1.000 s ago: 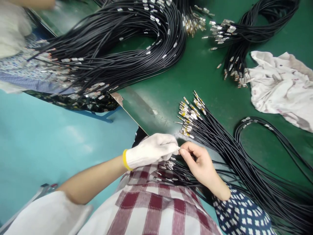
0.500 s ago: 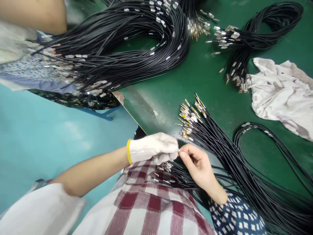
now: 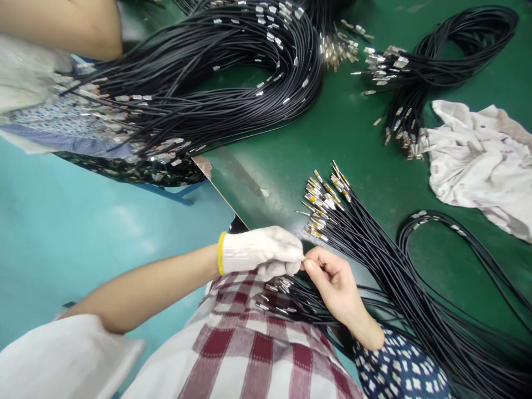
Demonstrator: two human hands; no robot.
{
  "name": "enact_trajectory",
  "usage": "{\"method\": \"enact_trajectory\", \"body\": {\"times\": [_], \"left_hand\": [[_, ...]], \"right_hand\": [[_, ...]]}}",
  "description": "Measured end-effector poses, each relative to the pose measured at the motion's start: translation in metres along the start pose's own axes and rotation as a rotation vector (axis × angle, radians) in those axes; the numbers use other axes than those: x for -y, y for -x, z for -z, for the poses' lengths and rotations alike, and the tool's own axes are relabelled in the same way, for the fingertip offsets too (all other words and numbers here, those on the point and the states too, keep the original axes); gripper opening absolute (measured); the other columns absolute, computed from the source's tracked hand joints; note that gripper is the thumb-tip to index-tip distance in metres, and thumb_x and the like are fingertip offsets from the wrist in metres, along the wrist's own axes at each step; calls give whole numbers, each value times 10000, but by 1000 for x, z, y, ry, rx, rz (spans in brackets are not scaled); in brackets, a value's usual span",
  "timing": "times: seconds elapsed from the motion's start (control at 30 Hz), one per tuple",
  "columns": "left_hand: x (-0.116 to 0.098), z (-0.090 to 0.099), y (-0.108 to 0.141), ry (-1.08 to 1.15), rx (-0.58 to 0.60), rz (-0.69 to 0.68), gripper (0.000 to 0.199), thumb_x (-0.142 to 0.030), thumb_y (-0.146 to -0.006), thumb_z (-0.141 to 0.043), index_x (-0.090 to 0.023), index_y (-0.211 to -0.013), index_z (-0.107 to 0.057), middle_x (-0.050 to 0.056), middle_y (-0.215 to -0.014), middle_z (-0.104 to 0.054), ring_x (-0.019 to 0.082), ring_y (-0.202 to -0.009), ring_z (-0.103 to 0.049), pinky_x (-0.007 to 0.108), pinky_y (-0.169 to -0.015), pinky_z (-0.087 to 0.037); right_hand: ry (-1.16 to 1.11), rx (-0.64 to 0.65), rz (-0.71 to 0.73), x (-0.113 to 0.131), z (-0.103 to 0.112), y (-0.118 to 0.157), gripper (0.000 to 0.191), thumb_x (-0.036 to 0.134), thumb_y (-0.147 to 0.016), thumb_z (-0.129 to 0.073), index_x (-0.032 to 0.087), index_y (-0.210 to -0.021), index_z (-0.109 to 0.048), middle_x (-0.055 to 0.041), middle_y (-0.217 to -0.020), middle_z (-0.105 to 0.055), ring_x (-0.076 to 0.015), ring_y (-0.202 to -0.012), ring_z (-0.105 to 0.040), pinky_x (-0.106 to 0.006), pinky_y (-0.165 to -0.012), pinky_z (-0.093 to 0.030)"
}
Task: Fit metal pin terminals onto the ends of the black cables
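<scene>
My left hand (image 3: pixel 261 252), in a white knit glove with a yellow cuff, is closed, its fingertips pressed together over my lap. Bare and pinching, my right hand (image 3: pixel 332 280) meets it at the fingertips. Between them a tiny shiny metal terminal (image 3: pixel 303 258) shows; whether a wire runs from it is hidden by the fingers. Just below the hands, black wires with metal terminals (image 3: pixel 285 285) lie across my checkered apron (image 3: pixel 257 343). Beyond my right hand, a bundle of black wires (image 3: pixel 386 249) ends in silver terminals, some with yellow parts.
On the green table (image 3: pixel 266 166) lie a large looped wire bundle (image 3: pixel 307 83), a coiled bundle (image 3: pixel 449 50) and a crumpled white cloth (image 3: pixel 477 160). At upper left is a co-worker's arm (image 3: pixel 62 25). The table edge runs diagonally near my left hand.
Both hands stay fingertip to fingertip in nearly the same spot. My left forearm has shifted slightly, and the co-worker's arm reaches a little further right.
</scene>
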State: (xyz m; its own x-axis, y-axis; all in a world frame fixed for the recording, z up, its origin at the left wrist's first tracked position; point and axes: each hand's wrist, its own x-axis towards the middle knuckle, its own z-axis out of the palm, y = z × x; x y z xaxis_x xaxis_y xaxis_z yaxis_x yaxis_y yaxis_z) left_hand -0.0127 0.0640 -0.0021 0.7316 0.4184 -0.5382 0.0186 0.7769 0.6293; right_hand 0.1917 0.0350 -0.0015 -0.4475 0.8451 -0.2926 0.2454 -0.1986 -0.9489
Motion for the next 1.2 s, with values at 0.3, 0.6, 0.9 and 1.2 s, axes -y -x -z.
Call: {"method": "enact_trajectory", "body": {"times": [0.3, 0.6, 0.9, 1.2], "left_hand": [[1, 0, -1, -1, -6, -4, 348, -459, -835, -671, -144, -712, -587, -48, -460, -445, 61, -388, -356, 181, -370, -253], [-5, -4, 9, -253, -90, -4, 317, -448, -864, -575, -167, -716, -571, -45, -551, -491, 81, -456, -402, 221, -433, -294], [-9, -26, 11, -1046, -637, -3, 299, -351, -961, -417, -219, -758, -591, -44, -753, -618, 147, -744, -546, 285, -681, -349], [6, -31, -10, -1111, -561, -326, 291, -369, -1017, -412, -240, -974, -670, -24, -937, -700, 158, -836, -610, 277, -773, -397]], "right_hand": [[-34, 10, 1, 0, 0, 1, 331, 381, -971, -540, 190, -702, -515, 46, -619, -383, -102, -540, -321, -214, -477, -295], [245, 18, 206, -4, 0, 11, 226, 289, -1014, -525, 191, -872, -671, -24, -777, -652, -161, -714, -591, -277, -677, -463], [1078, -386, 406, -21, 50, 3, 121, 258, -940, -668, 162, -913, -736, -95, -891, -722, -254, -812, -633, -385, -705, -445], [862, -350, 466, -18, 44, 17, 48, 157, -927, -675, 185, -902, -646, -28, -855, -751, -192, -787, -689, -349, -744, -439]]}}
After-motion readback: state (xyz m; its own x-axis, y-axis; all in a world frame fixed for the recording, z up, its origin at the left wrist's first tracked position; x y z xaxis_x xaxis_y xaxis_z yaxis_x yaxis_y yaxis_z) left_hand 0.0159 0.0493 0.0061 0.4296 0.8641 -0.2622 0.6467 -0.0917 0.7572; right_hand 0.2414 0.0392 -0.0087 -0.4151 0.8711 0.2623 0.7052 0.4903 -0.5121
